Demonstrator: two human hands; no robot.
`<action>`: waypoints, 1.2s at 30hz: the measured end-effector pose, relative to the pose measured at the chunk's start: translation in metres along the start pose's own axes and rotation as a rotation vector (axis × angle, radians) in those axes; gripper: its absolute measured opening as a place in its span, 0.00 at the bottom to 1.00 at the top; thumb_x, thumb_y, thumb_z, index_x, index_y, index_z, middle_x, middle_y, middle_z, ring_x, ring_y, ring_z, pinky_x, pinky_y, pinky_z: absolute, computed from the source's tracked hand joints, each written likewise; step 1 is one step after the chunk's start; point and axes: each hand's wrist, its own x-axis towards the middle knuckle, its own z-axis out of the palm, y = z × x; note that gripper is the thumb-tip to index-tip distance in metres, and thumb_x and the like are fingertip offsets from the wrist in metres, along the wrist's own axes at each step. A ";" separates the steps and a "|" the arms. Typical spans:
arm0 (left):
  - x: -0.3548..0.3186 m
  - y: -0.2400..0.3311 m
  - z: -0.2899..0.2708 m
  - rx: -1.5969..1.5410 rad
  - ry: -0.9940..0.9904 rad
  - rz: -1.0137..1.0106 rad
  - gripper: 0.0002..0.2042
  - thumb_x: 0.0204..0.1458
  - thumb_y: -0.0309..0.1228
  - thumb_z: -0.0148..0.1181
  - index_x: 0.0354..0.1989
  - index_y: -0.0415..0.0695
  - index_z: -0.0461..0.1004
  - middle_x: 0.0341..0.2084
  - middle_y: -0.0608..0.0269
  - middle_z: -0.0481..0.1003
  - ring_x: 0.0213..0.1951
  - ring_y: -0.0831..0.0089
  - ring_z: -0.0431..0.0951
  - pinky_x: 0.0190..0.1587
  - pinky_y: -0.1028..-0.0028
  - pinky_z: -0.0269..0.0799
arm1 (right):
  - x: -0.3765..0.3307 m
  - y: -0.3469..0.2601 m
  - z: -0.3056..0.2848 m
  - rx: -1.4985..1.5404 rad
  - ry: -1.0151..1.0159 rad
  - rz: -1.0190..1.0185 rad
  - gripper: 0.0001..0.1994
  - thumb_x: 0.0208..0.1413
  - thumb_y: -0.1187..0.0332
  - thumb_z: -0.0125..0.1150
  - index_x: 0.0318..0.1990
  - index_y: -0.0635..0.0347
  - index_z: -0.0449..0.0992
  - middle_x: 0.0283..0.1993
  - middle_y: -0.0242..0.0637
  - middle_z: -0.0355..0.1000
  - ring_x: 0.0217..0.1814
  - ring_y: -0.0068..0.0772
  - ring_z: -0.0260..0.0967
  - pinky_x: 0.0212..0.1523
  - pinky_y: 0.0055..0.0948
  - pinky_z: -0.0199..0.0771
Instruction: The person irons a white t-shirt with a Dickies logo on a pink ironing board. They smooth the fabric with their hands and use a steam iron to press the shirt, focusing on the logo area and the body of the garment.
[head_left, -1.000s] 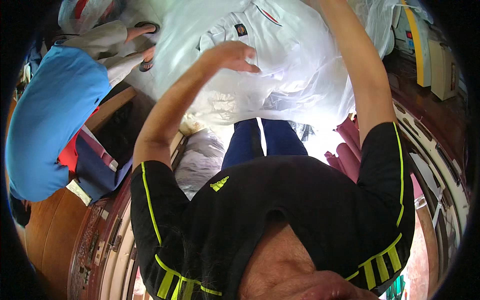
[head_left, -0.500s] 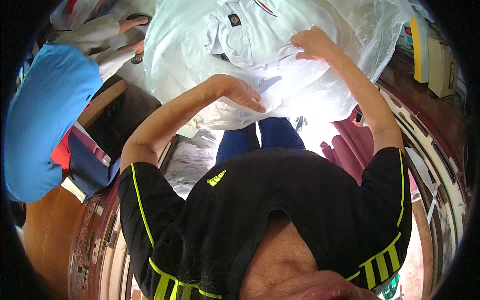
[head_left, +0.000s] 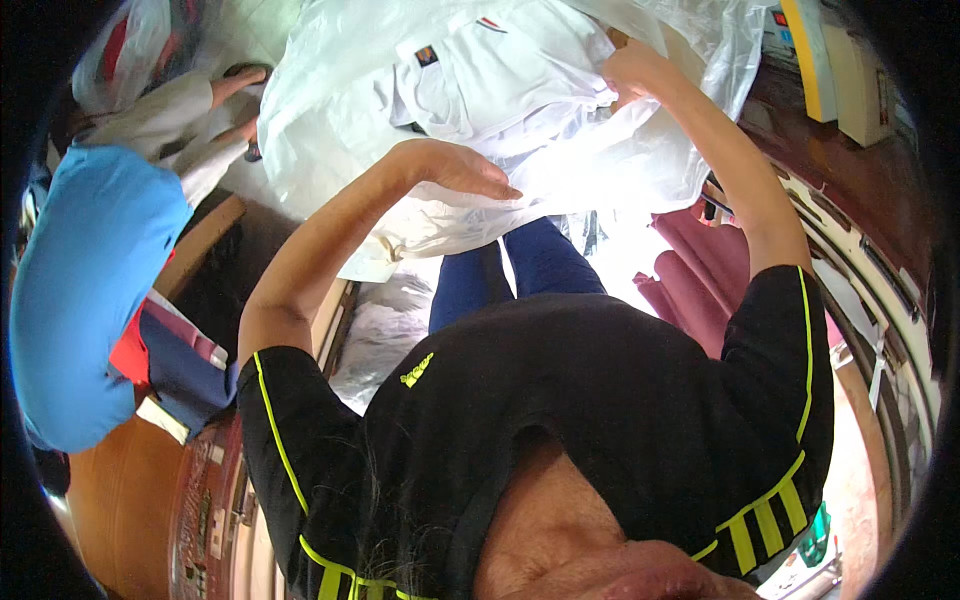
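A white garment (head_left: 510, 75), perhaps a shirt, with a small dark label and a red-and-dark stripe, lies bunched in a large translucent plastic bag (head_left: 330, 110) at the top of the view. My right hand (head_left: 640, 72) is closed at the garment's right side, fingers curled into the cloth. Nearer to me, my left hand (head_left: 455, 168) is at the bag's near edge, its fingers together against the film. The fingertips are partly hidden, but the plastic appears pinched there and hangs below the hand.
Left of me a person in a blue top (head_left: 95, 280) bends beside stacked dark and red fabric. Rolls of maroon cloth (head_left: 700, 270) lie below my right forearm. At the right edge stand a brown table (head_left: 840, 175) and a beige box (head_left: 860, 90).
My right hand has curled tighter at the garment, which has shifted left and stretched toward that hand. My left hand has moved slightly up and left, with the bag's near edge raised.
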 end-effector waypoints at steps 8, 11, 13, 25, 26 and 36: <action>0.002 0.005 -0.060 0.147 0.131 -0.128 0.37 0.54 0.65 0.52 0.63 0.48 0.67 0.54 0.53 0.75 0.56 0.59 0.74 0.58 0.63 0.68 | 0.064 0.031 -0.012 0.916 0.205 0.111 0.27 0.53 0.52 0.62 0.58 0.55 0.72 0.56 0.47 0.71 0.55 0.46 0.71 0.56 0.38 0.69; -0.012 -0.005 -0.102 0.107 0.434 -0.023 0.43 0.50 0.70 0.49 0.64 0.46 0.66 0.53 0.49 0.75 0.60 0.60 0.71 0.63 0.59 0.63 | 0.067 0.027 -0.045 0.846 0.509 0.102 0.27 0.57 0.52 0.57 0.60 0.57 0.71 0.65 0.52 0.64 0.67 0.48 0.62 0.67 0.39 0.60; -0.018 -0.014 -0.138 0.117 0.645 -0.013 0.40 0.53 0.66 0.50 0.64 0.46 0.65 0.57 0.50 0.71 0.62 0.61 0.67 0.65 0.60 0.60 | 0.051 0.035 -0.058 0.850 1.006 0.039 0.26 0.56 0.51 0.57 0.57 0.59 0.73 0.62 0.51 0.69 0.66 0.48 0.63 0.67 0.39 0.59; 0.006 -0.067 -0.345 0.438 1.066 0.276 0.24 0.61 0.45 0.54 0.61 0.45 0.68 0.62 0.56 0.65 0.67 0.65 0.59 0.68 0.67 0.54 | 0.029 -0.072 -0.004 0.602 0.886 0.313 0.41 0.50 0.48 0.66 0.70 0.46 0.54 0.72 0.50 0.53 0.64 0.58 0.63 0.62 0.52 0.66; 0.009 -0.079 -0.346 0.650 1.053 0.181 0.22 0.61 0.44 0.54 0.58 0.44 0.72 0.58 0.56 0.70 0.64 0.65 0.64 0.66 0.68 0.58 | 0.034 -0.072 -0.002 0.618 0.897 0.299 0.40 0.51 0.48 0.65 0.70 0.46 0.55 0.72 0.51 0.53 0.64 0.57 0.64 0.62 0.51 0.66; -0.015 -0.017 -0.270 0.313 0.563 0.210 0.22 0.60 0.51 0.50 0.39 0.43 0.78 0.31 0.61 0.80 0.35 0.64 0.78 0.43 0.63 0.73 | 0.047 -0.076 0.006 0.487 0.933 0.396 0.29 0.61 0.56 0.56 0.68 0.48 0.59 0.69 0.50 0.57 0.62 0.56 0.65 0.59 0.51 0.68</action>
